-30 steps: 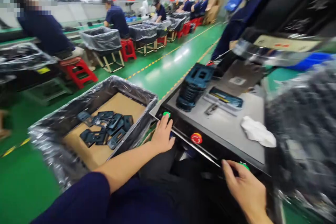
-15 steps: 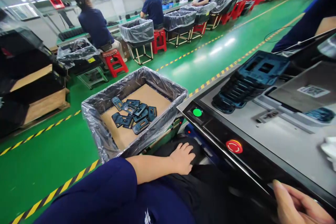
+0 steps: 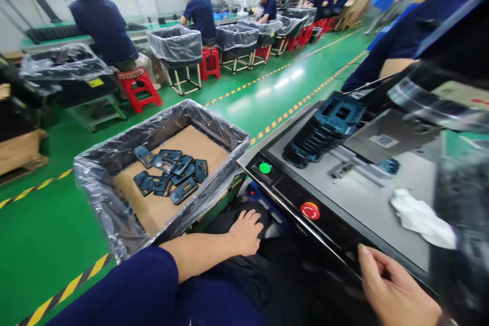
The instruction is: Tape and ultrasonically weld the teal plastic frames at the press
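Observation:
My left hand lies on my dark-trousered knee, fingers a little spread and holding nothing. My right hand is at the black front panel of a machine, its thumb at the panel and its fingers curled; anything inside them is hidden. To the left of that hand, the panel carries a red emergency stop button and a lit green button. On the machine's metal top are a row of dark blue plastic parts and a crumpled white cloth.
A plastic-lined bin left of the machine holds several dark blue plastic parts on cardboard. Co-workers sit along a bench beyond, among red stools and lined bins. A person's dark sleeve is at upper right.
The view has turned to the right, so the bin, machine and hands appear further left. More of the machine top and the white cloth show. Both hands keep much the same pose.

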Motion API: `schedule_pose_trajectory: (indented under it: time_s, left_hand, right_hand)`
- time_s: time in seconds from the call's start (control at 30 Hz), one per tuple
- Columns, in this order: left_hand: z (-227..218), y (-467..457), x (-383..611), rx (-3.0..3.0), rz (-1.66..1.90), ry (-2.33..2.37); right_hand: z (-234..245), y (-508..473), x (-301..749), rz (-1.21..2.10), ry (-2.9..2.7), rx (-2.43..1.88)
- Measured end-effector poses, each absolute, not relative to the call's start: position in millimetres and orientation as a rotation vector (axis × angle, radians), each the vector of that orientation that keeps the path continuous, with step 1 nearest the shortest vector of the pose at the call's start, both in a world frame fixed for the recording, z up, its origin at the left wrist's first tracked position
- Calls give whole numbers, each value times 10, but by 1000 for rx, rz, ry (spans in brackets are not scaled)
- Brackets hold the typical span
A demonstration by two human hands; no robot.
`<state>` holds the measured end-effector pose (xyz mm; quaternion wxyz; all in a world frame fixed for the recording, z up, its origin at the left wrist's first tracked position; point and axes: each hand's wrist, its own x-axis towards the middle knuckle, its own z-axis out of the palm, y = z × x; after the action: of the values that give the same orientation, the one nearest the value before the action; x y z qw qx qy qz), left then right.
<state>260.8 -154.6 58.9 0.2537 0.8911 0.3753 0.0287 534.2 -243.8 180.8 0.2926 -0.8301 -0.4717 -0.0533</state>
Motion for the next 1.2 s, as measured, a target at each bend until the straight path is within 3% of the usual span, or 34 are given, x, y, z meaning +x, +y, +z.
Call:
schedule_pose_trajectory:
  time_s: [0.47, 1.2]
  left_hand:
    - [525, -1594, 2599, 2349, 166, 1066]
    - [232, -1537, 2607, 2467, 206, 1029]
  right_hand:
    - [2458, -1191, 5883, -414, -1379, -2110]
    - [2489, -390, 6065, -308, -1481, -2466]
